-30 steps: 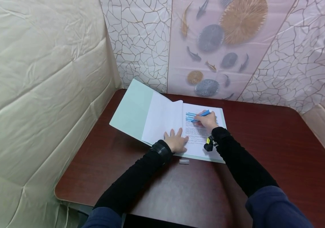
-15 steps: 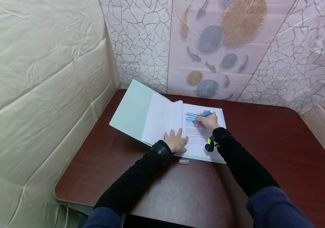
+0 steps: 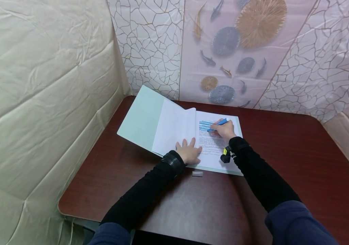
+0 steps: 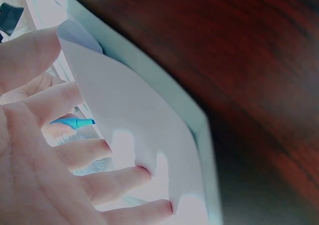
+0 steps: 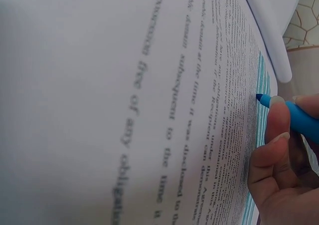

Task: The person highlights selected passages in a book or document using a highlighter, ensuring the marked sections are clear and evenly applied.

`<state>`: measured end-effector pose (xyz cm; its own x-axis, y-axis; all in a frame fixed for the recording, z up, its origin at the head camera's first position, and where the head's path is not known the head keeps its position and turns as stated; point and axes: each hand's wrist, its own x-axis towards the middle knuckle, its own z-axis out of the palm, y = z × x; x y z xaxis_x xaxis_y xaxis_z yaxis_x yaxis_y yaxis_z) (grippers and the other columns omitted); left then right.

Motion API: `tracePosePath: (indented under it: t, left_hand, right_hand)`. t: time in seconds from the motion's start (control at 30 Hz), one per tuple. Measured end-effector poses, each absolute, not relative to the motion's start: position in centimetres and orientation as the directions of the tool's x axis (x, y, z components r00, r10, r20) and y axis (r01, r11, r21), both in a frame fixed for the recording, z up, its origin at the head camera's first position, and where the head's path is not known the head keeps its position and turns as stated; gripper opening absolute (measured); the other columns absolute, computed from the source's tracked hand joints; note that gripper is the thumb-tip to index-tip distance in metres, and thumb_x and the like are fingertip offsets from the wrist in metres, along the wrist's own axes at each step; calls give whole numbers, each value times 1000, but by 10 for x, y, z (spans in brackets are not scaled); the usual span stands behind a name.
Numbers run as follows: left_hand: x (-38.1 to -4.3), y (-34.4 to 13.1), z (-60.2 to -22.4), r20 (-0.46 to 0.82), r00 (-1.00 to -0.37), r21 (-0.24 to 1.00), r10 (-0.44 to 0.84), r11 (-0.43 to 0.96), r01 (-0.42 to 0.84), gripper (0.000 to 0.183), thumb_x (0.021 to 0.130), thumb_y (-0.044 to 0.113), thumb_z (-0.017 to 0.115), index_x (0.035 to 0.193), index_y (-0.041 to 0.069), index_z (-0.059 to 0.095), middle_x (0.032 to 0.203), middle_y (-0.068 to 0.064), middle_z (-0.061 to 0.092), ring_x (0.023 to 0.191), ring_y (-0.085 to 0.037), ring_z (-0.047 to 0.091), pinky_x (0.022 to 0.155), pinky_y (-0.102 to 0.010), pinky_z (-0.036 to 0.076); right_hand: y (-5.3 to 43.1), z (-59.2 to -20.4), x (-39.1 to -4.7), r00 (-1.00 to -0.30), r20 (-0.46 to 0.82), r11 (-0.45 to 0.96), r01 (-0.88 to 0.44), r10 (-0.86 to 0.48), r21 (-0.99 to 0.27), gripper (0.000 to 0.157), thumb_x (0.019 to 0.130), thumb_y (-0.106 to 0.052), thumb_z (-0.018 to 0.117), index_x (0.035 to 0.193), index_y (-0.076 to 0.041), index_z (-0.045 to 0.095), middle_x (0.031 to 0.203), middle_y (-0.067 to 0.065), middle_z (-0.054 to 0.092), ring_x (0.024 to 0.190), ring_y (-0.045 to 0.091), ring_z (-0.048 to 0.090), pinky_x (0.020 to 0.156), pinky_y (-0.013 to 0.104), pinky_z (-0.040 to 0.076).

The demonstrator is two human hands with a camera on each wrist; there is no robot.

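Observation:
A pale green folder (image 3: 140, 117) lies spread on the table, with a turned-over white sheet (image 3: 174, 127) on its left side. On the right side is a printed page (image 3: 209, 149) whose upper lines carry blue highlighter strokes. My right hand (image 3: 224, 130) pinches a blue highlighter (image 5: 301, 120), its tip at the page by the marked lines. With fingers spread, my left hand (image 3: 189, 152) rests on the turned sheet near the folder's lower middle. In the left wrist view its fingertips (image 4: 142, 172) touch the paper.
A small greyish cap-like piece (image 3: 197, 174) lies on the brown table (image 3: 199, 204) just below the folder. A patterned wall covering (image 3: 153, 44) stands behind the table, and a cream padded sheet (image 3: 45, 102) hangs along the left.
My right hand and the highlighter have shifted slightly to the right along the line. The left hand stays in place on the sheet.

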<state>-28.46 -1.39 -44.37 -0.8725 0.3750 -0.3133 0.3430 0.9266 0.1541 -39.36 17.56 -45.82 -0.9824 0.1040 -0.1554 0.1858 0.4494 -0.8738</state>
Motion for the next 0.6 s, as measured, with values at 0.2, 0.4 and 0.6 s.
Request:
tracePosePath:
  t: [0.2, 0.4, 0.6]
  left_hand:
    - [-285, -14, -445, -319, -871, 155, 374, 927, 341, 60, 95, 41, 55, 151, 30, 33, 164, -9, 11, 147, -43, 15, 115, -63, 15]
    - [-285, -14, -444, -317, -870, 161, 378, 925, 344, 60, 96, 41, 54, 151, 29, 33, 164, -10, 10, 147, -44, 14, 114, -63, 16]
    - [-285, -14, -443, -315, -871, 163, 378, 925, 343, 60, 96, 41, 54, 151, 28, 33, 164, -10, 10, 147, -43, 14, 115, -63, 16]
  right_hand:
    - [179, -459, -395, -981, -166, 458, 196, 106, -867, 18, 86, -24, 70, 96, -13, 59, 81, 2, 72, 65, 10, 70, 63, 26, 53]
    - [181, -460, -396, -979, -169, 454, 202, 114, -868, 17, 86, -23, 70, 94, -13, 59, 73, 0, 71, 62, 10, 69, 60, 26, 51]
    - [181, -460, -397, -977, -171, 447, 209, 125, -870, 17, 85, -22, 71, 92, -12, 59, 70, -1, 71, 59, 10, 68, 57, 26, 48]
